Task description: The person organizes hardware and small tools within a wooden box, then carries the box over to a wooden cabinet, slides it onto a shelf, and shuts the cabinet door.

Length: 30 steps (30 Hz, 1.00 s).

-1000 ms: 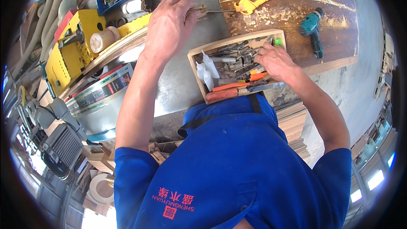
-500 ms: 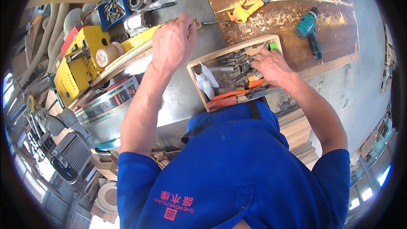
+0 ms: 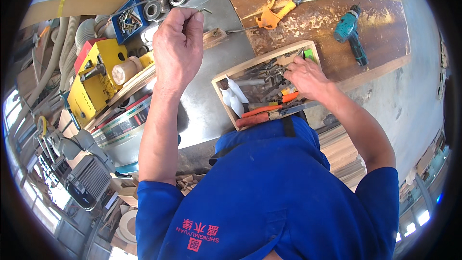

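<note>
Wooden tool box [image 3: 263, 61] on the bench, just before the body: into its right end the curled fingers of the right hand [image 3: 308, 78] are dipped; whether anything is gripped there cannot be told. On the left hand [image 3: 178, 53], thumb and forefinger are pressed together; past their tips a small metal piece [image 3: 207, 10] is seen, whether pinched or lying behind is unclear. The left hand has just been drawn back from the end of the wooden strip [image 3: 215, 37], while the right is kept in the box; attention, it seems, is now divided between piece and box. In the box three white bottles [image 3: 237, 92] and one red handle [image 3: 252, 119] are counted; the metal bits are too jumbled. Beyond, one drill [image 3: 345, 28], one yellow air gun [image 3: 272, 17], one blue bin [image 3: 141, 12] and two metal rings [image 3: 152, 10] are found.
</note>
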{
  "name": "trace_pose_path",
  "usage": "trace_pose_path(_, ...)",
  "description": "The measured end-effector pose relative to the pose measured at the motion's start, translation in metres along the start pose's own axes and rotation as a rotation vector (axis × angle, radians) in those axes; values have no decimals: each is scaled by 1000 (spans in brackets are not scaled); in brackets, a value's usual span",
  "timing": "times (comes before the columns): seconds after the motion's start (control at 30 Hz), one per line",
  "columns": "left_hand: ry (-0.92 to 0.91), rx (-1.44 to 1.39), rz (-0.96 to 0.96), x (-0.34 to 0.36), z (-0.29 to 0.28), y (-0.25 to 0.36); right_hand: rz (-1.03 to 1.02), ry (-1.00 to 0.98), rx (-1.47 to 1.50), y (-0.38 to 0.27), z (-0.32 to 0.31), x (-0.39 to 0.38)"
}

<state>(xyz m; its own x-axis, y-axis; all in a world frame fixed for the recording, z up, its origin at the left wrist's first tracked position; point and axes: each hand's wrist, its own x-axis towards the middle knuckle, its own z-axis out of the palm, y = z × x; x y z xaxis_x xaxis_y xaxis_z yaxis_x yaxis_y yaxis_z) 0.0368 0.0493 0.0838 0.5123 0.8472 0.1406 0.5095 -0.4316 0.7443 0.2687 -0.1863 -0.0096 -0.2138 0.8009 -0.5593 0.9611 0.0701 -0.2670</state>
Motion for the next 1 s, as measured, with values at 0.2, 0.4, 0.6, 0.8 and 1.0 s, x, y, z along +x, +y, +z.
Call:
trace_pose_path(0.2,-189,-552,-328,-35,16,-10,-50,89,32,-1,3,-5)
trace_pose_path(0.4,-501,-485,-512,-104,61,14,-52,277,40,-12,16,-29)
trace_pose_path(0.6,-571,-210,-159,-138,118,20,-7,416,48,-25,25,-40)
trace_pose_path(0.8,-631,-21,73,-168,156,21,45,524,129,-30,35,-44)
trace_pose_path(1.0,-607,144,177,-176,165,23,105,593,185,-29,47,-42)
